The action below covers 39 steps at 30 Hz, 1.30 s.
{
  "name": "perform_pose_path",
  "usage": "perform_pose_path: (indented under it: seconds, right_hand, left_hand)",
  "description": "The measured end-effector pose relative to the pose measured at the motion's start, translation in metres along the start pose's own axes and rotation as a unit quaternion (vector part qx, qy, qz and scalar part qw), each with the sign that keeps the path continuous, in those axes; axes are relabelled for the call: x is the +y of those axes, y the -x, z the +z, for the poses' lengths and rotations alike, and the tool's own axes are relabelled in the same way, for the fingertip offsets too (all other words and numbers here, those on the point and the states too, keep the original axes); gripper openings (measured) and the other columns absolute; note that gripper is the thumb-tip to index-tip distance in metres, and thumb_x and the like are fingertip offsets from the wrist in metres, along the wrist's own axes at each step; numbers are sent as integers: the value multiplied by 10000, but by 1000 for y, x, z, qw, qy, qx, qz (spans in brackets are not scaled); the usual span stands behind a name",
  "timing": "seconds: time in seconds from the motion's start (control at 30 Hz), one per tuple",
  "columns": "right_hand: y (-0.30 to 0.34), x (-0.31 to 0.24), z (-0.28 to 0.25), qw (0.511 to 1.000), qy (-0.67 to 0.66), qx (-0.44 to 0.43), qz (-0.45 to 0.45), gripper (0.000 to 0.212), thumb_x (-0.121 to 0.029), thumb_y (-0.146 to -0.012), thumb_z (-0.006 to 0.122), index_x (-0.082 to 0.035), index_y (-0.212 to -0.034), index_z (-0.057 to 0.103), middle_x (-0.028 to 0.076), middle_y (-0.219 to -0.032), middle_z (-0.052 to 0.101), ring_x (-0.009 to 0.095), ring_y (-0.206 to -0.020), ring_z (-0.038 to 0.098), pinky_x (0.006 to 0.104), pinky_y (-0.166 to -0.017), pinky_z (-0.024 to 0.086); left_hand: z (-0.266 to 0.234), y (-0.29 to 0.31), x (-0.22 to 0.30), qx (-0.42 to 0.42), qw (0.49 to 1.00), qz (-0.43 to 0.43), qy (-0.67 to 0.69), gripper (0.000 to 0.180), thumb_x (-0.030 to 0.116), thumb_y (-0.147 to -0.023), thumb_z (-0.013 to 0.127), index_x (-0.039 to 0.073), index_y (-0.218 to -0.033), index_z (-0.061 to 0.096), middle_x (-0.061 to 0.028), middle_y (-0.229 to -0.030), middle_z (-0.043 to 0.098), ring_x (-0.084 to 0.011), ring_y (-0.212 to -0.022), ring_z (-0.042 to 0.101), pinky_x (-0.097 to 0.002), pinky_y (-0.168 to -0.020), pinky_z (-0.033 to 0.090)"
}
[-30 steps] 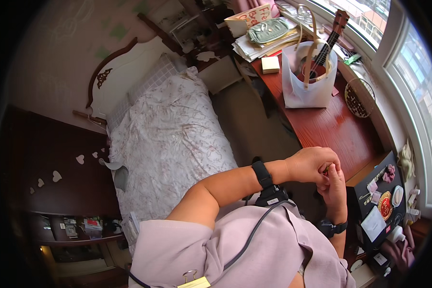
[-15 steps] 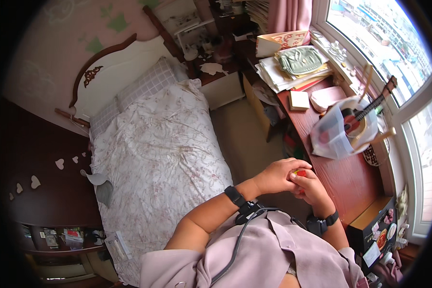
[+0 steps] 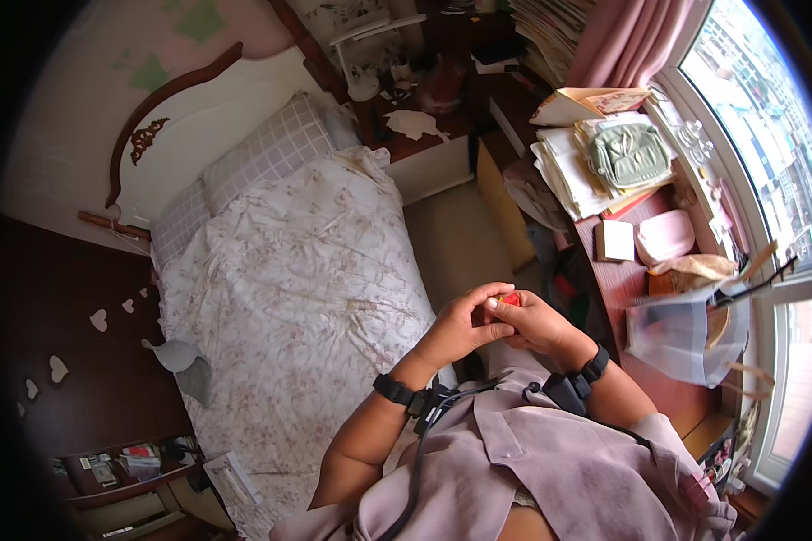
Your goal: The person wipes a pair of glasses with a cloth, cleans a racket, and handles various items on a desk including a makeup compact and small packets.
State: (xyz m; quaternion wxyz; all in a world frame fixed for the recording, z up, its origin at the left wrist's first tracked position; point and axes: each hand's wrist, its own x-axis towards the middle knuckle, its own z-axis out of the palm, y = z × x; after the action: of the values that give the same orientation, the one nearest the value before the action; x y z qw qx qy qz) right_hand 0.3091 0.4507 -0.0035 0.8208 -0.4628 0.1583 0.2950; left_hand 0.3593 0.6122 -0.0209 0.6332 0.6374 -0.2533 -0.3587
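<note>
A small red object (image 3: pixel 511 299) with a bit of yellow shows between my two hands, in front of my body. Most of it is covered by fingers, so I cannot make out its kind. My left hand (image 3: pixel 467 325) curls around it from the left, thumb pointing across to the right. From the other side my right hand (image 3: pixel 543 325) closes on it, its thumb lying over the red part. The fingers of both hands meet. Each wrist wears a black strap with a device on it.
On the left is a bed with a floral cover (image 3: pixel 298 261) and checked pillows (image 3: pixel 266 153). A reddish desk (image 3: pixel 595 270) at the right holds a translucent bag (image 3: pixel 677 334), papers, a green pouch (image 3: pixel 630 151), a pink case (image 3: pixel 665 237) and a small box (image 3: pixel 614 241). The window (image 3: pixel 758 99) lies beyond.
The view has turned, so the desk sits farther right. My clasped hands have moved left relative to the desk. The fingers have shifted around the small red object.
</note>
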Motion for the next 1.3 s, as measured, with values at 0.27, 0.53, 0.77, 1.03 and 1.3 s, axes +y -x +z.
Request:
perform_pose_path:
  seconds: [0.27, 0.53, 0.77, 1.03, 1.3]
  right_hand:
    - [-115, -78, -50, 998, 5, -25, -49, 169, -232, -915, 543, -70, -886, 584, -1, -624, 527, 91, -509, 495, 206, -429, 395]
    - [-185, -176, -102, 996, 16, 82, -24, 204, -267, -909, 547, -72, -919, 605, 7, -614, 566, 101, -549, 552, 222, -496, 441]
    - [-248, -197, -135, 988, -69, 125, -67, 262, -311, -890, 575, -51, -862, 582, 28, -708, 575, 117, -603, 552, 229, -497, 430]
    - [-316, -234, -151, 957, -175, 227, -37, 283, -326, -893, 541, -48, -935, 569, 68, -796, 589, 172, -662, 586, 273, -515, 463]
    - [-406, -247, -144, 926, -231, 292, -67, 164, -209, -909, 524, -63, -960, 580, 62, -778, 601, 169, -645, 592, 263, -503, 467]
  left_hand:
    - [-92, -103, 4, 68, 995, -5, 79, 449, 81, -855, 626, -10, -1251, 434, -90, -1068, 581, -114, -862, 591, -256, -799, 485]
    - [-171, -230, 7, 153, 988, -20, -27, 377, 187, -867, 625, 44, -1200, 524, -23, -941, 604, -50, -733, 526, -195, -688, 446]
    - [-242, -320, -33, 161, 981, -25, -101, 277, 127, -869, 603, 30, -1127, 568, -30, -936, 615, -71, -803, 548, -205, -717, 448]
    - [-344, -430, -95, 154, 970, -24, -187, 300, 174, -805, 627, 71, -1086, 597, -101, -999, 634, -203, -799, 608, -304, -728, 480]
    - [-446, -504, -127, 126, 955, -59, -263, 294, 161, -814, 629, 37, -1079, 598, -102, -996, 635, -194, -829, 626, -304, -721, 500]
